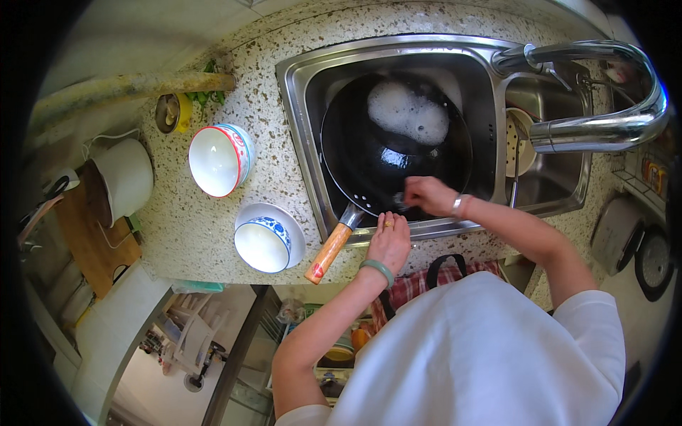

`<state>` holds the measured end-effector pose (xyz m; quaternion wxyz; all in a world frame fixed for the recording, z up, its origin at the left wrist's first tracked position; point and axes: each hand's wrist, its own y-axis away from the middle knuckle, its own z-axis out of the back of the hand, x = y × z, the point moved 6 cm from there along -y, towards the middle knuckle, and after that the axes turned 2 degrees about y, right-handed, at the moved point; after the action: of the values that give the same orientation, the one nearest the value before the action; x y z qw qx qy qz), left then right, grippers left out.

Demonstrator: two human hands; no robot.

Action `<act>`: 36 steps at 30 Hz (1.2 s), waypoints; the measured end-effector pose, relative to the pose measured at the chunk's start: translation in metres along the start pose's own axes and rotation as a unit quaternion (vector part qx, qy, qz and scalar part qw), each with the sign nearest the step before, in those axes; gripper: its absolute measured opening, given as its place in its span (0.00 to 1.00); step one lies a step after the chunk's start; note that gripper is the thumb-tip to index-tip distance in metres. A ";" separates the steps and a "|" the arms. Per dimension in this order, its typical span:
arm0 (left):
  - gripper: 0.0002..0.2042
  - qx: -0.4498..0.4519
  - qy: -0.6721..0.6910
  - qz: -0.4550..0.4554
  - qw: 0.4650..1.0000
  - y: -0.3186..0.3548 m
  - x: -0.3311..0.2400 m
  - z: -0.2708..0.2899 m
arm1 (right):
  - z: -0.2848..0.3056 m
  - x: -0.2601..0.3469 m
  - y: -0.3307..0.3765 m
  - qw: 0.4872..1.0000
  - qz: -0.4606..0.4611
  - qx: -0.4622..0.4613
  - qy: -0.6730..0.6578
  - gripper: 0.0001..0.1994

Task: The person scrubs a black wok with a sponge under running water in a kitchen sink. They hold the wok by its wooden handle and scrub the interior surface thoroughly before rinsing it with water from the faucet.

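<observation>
A black wok (pixel 348 121) with a wooden handle (pixel 330 254) sits tilted in the large sink basin, white suds (pixel 406 113) pooled toward its far side. My left hand (pixel 390 240) lies with fingers stretched out over the wok's near rim, beside the handle. Inside the wok's near wall, my right hand (pixel 430 197) is closed, fingers bent down. A small greyish, blurred thing shows at its fingertips; I cannot tell what it is.
On the speckled counter left of the sink (pixel 295 106) stand a red-rimmed bowl (pixel 214 162), a blue-patterned bowl (pixel 263 246) and a yellow cup (pixel 170 113). A chrome faucet (pixel 597 135) arches over the small basin, which holds a light strainer (pixel 522 153).
</observation>
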<state>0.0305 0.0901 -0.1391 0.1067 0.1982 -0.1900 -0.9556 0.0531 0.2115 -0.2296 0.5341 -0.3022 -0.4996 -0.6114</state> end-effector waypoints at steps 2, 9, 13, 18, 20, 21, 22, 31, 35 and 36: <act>0.19 -0.012 0.007 -0.004 1.000 0.003 -0.001 0.000 | 0.018 -0.013 0.016 0.999 -0.032 0.025 0.037 0.02; 0.17 -0.019 0.022 -0.006 1.000 -0.001 -0.001 0.008 | -0.009 0.030 -0.044 0.990 0.018 -0.071 -0.124 0.05; 0.17 -0.045 0.041 -0.010 0.998 0.004 0.000 0.008 | 0.013 -0.011 0.018 0.997 -0.045 0.026 -0.057 0.03; 0.14 -0.008 0.084 0.003 0.996 0.000 -0.001 0.009 | -0.016 0.032 -0.049 0.993 0.016 -0.078 -0.092 0.03; 0.14 -0.033 0.064 -0.003 0.997 0.001 -0.001 0.013 | -0.009 0.036 -0.052 0.989 0.029 -0.074 -0.126 0.03; 0.14 -0.047 0.056 -0.008 0.997 0.001 -0.001 0.015 | -0.007 0.028 -0.039 0.993 0.004 -0.012 -0.117 0.02; 0.14 -0.039 0.074 0.006 0.996 0.002 0.000 0.011 | 0.000 0.018 -0.020 0.995 0.014 0.002 -0.095 0.02; 0.09 -0.059 0.086 -0.004 0.994 -0.001 -0.002 0.017 | -0.007 0.042 -0.048 0.985 0.030 -0.080 -0.148 0.03; 0.10 -0.066 0.084 -0.005 0.994 0.001 0.001 0.015 | 0.017 0.003 0.012 0.998 -0.019 0.056 -0.023 0.03; 0.11 -0.056 0.079 -0.005 0.995 0.002 0.001 0.015 | 0.014 0.000 0.011 0.998 -0.014 0.055 -0.021 0.03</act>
<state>0.0241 0.0932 -0.1263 0.1278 0.2676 -0.1259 -0.9467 0.0615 0.2253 -0.2215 0.5304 -0.2781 -0.5477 -0.5842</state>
